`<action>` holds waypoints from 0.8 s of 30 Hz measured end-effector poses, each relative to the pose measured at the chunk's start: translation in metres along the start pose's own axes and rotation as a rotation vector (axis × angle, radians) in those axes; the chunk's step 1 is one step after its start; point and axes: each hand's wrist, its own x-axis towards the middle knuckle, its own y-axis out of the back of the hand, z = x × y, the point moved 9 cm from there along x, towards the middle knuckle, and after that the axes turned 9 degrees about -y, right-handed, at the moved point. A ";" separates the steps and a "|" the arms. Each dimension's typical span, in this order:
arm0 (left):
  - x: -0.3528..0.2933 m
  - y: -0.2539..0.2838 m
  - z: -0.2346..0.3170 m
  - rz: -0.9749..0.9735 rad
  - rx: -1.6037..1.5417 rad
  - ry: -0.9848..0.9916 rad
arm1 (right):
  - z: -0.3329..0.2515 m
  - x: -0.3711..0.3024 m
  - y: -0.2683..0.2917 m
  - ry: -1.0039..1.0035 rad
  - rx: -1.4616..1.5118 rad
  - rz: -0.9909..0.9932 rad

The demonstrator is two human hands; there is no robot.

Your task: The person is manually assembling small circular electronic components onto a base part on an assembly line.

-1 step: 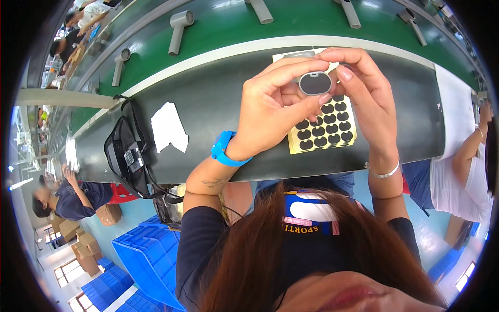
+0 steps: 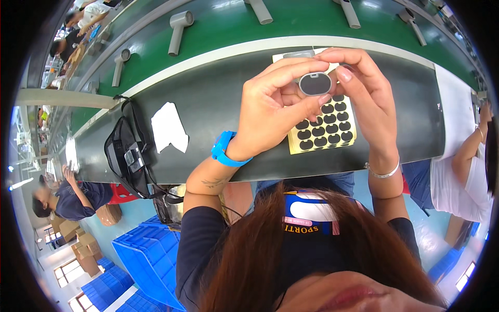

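Between my hands is a small oval grey cap [image 2: 315,85] with a dark face and a small pale notch at its upper edge. My left hand [image 2: 273,101], with a blue watch at its wrist, pinches the cap by thumb and fingers from the left. From the other side, my right hand [image 2: 370,88] closes its curled fingers round the cap's right edge; part of that contact is hidden. Below them on the dark work surface lies a yellowish sheet of black oval stickers [image 2: 323,130], its upper part covered by my hands. Behind the fingers a grey flat piece [image 2: 300,54] shows partly.
A black bag [image 2: 122,148] and a white cloth or paper [image 2: 169,127] lie to the left. Beyond the surface's pale edge, grey hair dryers [image 2: 178,32] rest on a green belt [image 2: 218,36]. Blue crates [image 2: 148,255] stand lower left. Co-workers sit at both sides.
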 end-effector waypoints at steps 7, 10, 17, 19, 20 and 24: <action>0.000 0.004 0.009 0.046 0.135 -0.154 | -0.006 -0.015 -0.004 0.139 -0.014 0.091; -0.005 0.014 0.019 0.062 0.305 -0.245 | -0.004 -0.021 -0.006 0.191 -0.087 0.127; -0.036 0.093 0.049 0.406 0.870 -0.515 | 0.024 -0.032 0.017 0.107 -0.245 0.179; -0.055 0.132 0.040 0.553 0.884 -0.419 | 0.036 -0.034 0.031 0.070 -0.222 0.215; -0.068 0.155 0.034 0.617 0.807 -0.381 | 0.040 -0.033 0.032 0.067 -0.221 0.217; -0.125 0.225 0.020 0.797 0.713 -0.306 | 0.058 -0.033 0.046 0.002 -0.232 0.243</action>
